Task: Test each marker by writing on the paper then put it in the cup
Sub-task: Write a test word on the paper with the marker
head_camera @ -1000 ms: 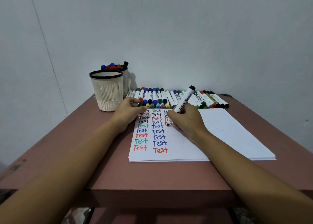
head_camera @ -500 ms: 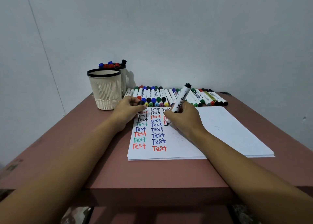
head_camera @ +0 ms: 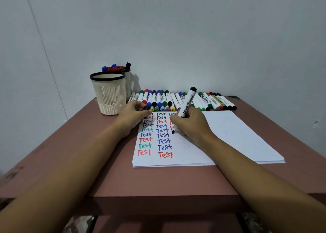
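We read "White Board" in black script along the white barrel of the marker point(head_camera: 187, 104) clamped in the right hand point(head_camera: 191, 125). Its black tip sits at the paper point(head_camera: 229, 135), below the third column of writing, and its black end points up and away. The sheet carries the word "Test" repeated in columns, in black, red, blue and green ink; the third column is partly hidden by the right hand. The paper is the top sheet of a thin white stack, lying flat, its right half largely unmarked.

The left hand point(head_camera: 134, 116) rests on the upper left corner of the paper, fingers closed on a small black cap point(head_camera: 146, 107).

We note a row of markers point(head_camera: 178, 100) lying side by side along the wall behind the paper, white barrels with red, blue, green and black caps. Their labels are too small to read.

The cup point(head_camera: 109, 94) stands left of the row, cream plastic with a black rim, vertical slots in its wall and a mesh-textured base. Just behind it a second cup point(head_camera: 127, 84) holds markers with blue, red and black caps upright.

The table point(head_camera: 158, 180) is a matte reddish-brown surface, scuffed at the left edge, set against a plain pale grey wall point(head_camera: 176, 30).
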The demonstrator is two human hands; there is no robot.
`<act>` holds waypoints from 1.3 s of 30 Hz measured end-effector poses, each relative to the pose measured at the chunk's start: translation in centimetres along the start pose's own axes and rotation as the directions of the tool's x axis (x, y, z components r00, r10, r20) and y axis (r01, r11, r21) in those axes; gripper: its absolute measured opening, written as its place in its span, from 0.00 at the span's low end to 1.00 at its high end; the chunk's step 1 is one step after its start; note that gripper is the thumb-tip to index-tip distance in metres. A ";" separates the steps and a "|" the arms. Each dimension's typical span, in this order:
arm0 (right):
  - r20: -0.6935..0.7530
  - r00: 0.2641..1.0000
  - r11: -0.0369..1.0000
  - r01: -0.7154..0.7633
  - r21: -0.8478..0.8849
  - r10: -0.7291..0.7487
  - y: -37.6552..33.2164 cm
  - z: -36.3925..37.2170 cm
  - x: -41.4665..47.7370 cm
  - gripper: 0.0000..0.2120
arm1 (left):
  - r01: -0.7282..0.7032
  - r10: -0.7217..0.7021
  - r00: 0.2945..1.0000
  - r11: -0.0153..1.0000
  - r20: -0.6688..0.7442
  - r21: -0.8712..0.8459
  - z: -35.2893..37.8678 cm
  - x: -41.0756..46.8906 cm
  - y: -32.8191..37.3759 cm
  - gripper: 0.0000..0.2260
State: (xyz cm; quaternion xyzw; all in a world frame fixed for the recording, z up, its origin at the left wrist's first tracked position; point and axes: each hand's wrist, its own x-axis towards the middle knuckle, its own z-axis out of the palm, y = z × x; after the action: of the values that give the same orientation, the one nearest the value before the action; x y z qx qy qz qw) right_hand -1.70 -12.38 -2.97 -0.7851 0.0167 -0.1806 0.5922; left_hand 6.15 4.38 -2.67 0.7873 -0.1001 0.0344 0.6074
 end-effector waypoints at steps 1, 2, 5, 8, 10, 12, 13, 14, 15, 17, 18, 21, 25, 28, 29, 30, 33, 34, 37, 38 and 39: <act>-0.031 1.000 1.000 0.001 0.022 0.000 0.0 0.0 0.1 0.09 | 0.000 0.000 1.000 1.000 0.000 0.003 0.0 0.0 0.0 0.09; -0.068 0.998 0.999 0.002 0.035 0.000 0.0 -0.1 0.2 0.10 | 0.000 0.000 1.000 1.000 0.002 0.007 0.0 0.0 0.0 0.09; -0.104 0.995 1.000 0.006 -0.005 -0.006 0.1 -0.1 0.2 0.09 | -0.010 0.009 1.000 1.000 0.009 0.022 0.0 0.0 0.0 0.11; -0.062 0.998 0.998 0.025 -0.065 -0.029 0.0 0.0 -0.1 0.07 | -0.008 0.007 1.000 1.000 0.008 0.023 0.0 -0.1 0.0 0.12; -0.074 0.997 0.995 0.030 -0.098 -0.037 -0.2 0.0 -0.1 0.06 | -0.003 0.003 1.000 1.000 0.006 0.020 -0.1 0.0 -0.1 0.11; -0.083 0.996 0.994 0.029 -0.106 -0.038 -0.3 -0.1 -0.1 0.07 | -0.001 0.000 1.000 1.000 0.005 0.020 -0.1 0.0 -0.1 0.11; -0.082 0.996 0.995 0.022 -0.099 -0.030 -0.3 -0.1 -0.1 0.07 | 0.001 -0.001 1.000 1.000 0.005 0.021 -0.1 0.0 -0.1 0.11; -0.077 0.997 0.997 0.013 -0.082 -0.020 -0.2 -0.1 -0.1 0.07 | 0.002 -0.002 1.000 1.000 0.006 0.021 -0.1 0.0 -0.1 0.11; -0.068 0.998 0.998 0.006 -0.062 -0.011 -0.2 -0.1 -0.1 0.07 | 0.002 -0.002 1.000 1.000 0.007 0.020 -0.1 0.0 -0.1 0.11; -0.051 0.999 1.000 -0.003 -0.029 0.002 -0.3 0.0 -0.2 0.08 | 0.003 -0.003 1.000 1.000 0.007 0.018 -0.1 0.0 -0.1 0.10; -0.047 0.999 1.000 -0.010 -0.021 0.009 -0.3 0.0 -0.2 0.08 | 0.002 -0.002 1.000 1.000 0.007 0.019 -0.1 -0.1 0.0 0.10; -0.065 0.998 0.998 -0.004 -0.058 0.001 -0.4 0.0 -0.3 0.10 | 0.004 -0.004 1.000 1.000 0.004 0.016 -0.1 -0.1 0.0 0.09; -0.140 0.989 0.995 0.028 -0.094 -0.041 -0.6 -0.2 -0.4 0.08 | 0.003 -0.003 1.000 1.000 0.009 0.022 -0.1 -0.2 0.1 0.10; -0.160 0.986 0.993 0.026 -0.115 -0.045 -0.6 -0.4 -0.4 0.06 | 0.003 -0.003 1.000 1.000 0.011 0.020 -0.1 -0.2 0.2 0.11; -0.159 0.986 0.993 0.024 -0.118 -0.043 -0.6 -0.4 -0.4 0.06 | 0.004 -0.004 1.000 1.000 0.012 0.022 -0.1 -0.2 0.2 0.11; -0.155 0.987 0.993 0.022 -0.117 -0.040 -0.7 -0.4 -0.5 0.05 | 0.003 -0.003 1.000 1.000 0.013 0.026 -0.1 -0.3 0.2 0.11; -0.133 0.991 0.997 -0.001 -0.078 -0.009 -0.6 -0.3 -0.4 0.05 | -0.002 0.001 1.000 1.000 0.018 0.029 -0.1 -0.4 0.3 0.11; -0.129 0.992 0.998 -0.008 -0.065 -0.001 -0.6 -0.3 -0.4 0.06 | -0.003 0.003 1.000 1.000 0.018 0.030 -0.1 -0.4 0.3 0.11; -0.128 0.992 0.996 -0.013 -0.092 0.002 -0.6 -0.4 -0.4 0.06 | -0.007 0.006 1.000 0.999 0.013 0.035 0.0 -0.4 0.3 0.10; -0.127 0.992 0.995 -0.012 -0.096 -0.001 -0.6 -0.4 -0.4 0.06 | -0.006 0.006 1.000 0.999 0.010 0.038 0.0 -0.4 0.3 0.10; -0.126 0.992 0.995 -0.012 -0.095 0.000 -0.6 -0.4 -0.4 0.06 | -0.004 0.004 1.000 0.999 0.009 0.041 0.0 -0.4 0.3 0.10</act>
State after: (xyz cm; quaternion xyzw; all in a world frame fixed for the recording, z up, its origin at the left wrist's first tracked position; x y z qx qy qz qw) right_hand -2.30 -12.45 -2.43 -0.7996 0.0652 -0.2271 0.5522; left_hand 5.72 4.36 -2.42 0.7996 -0.1036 0.0344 0.5906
